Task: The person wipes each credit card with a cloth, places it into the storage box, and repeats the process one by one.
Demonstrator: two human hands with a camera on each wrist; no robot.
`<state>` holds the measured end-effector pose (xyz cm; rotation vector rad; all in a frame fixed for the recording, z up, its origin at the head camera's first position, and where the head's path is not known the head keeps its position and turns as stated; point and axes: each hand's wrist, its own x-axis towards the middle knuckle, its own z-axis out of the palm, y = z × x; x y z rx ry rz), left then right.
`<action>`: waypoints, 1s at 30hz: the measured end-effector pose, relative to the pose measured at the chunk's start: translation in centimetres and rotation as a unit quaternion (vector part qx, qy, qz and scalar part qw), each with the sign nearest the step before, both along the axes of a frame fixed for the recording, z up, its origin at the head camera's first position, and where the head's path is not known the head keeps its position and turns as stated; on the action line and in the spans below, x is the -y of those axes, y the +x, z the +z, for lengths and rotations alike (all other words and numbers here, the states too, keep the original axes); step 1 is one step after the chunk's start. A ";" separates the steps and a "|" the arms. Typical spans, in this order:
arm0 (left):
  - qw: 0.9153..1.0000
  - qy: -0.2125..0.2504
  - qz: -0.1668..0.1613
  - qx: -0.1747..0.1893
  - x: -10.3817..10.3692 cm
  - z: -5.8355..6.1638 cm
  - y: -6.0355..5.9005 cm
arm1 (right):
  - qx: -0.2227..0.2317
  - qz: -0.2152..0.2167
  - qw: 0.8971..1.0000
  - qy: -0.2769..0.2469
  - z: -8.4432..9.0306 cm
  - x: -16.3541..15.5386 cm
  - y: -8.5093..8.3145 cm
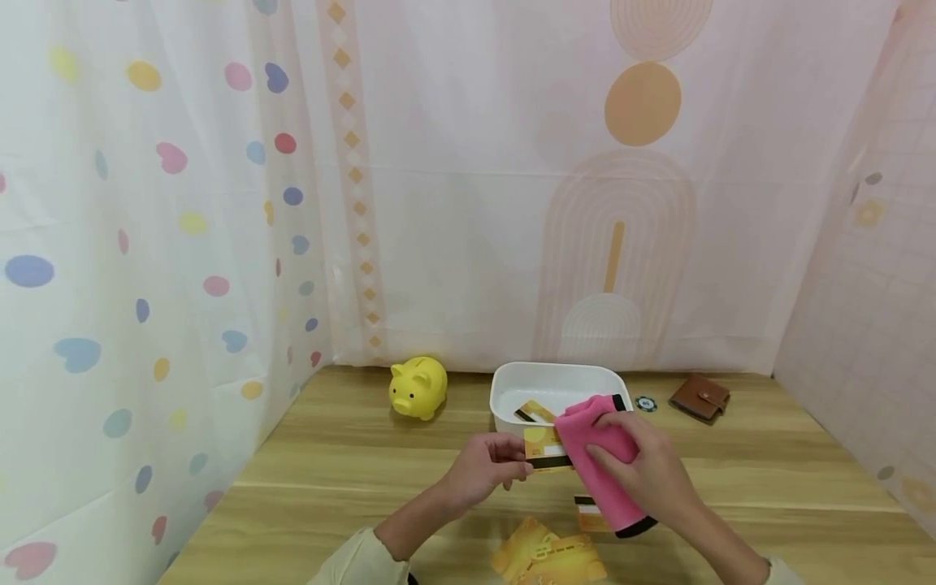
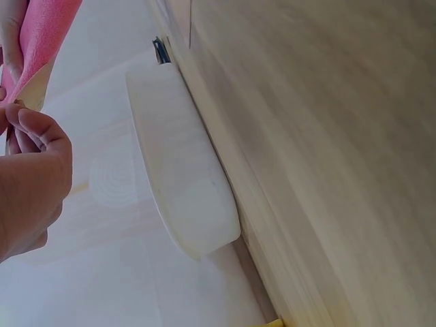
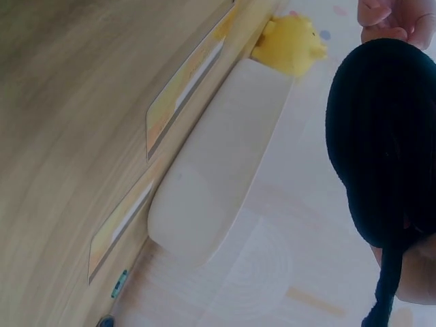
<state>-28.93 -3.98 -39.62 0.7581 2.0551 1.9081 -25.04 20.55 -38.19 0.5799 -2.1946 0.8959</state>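
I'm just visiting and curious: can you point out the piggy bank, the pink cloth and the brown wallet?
piggy bank (image 1: 418, 388), head view, on its yellow body.
pink cloth (image 1: 595, 455), head view, on its middle.
brown wallet (image 1: 699, 397), head view, on its flap.

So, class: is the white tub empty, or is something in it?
Not empty. The head view shows the tub holding at least one gold card lying inside; the pink cloth hides its right part.

Both hands raised mid-table, left hand (image 1: 483, 467) pinching, right hand (image 1: 643, 467) gripping.
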 end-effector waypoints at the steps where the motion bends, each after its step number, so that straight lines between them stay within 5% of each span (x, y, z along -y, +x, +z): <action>1: 1.000 0.005 0.001 0.002 0.0 0.0 0.0 | 0.001 -0.003 1.000 -0.001 0.0 0.0 -0.1; 19: 1.000 0.018 -0.019 0.012 0.1 0.0 -0.6 | 0.086 0.012 0.995 -0.050 0.1 -1.2 -0.6; 30: 0.999 0.043 -0.009 0.024 0.3 -0.2 -0.6 | 0.099 -0.018 0.993 -0.064 -0.3 -1.9 -0.6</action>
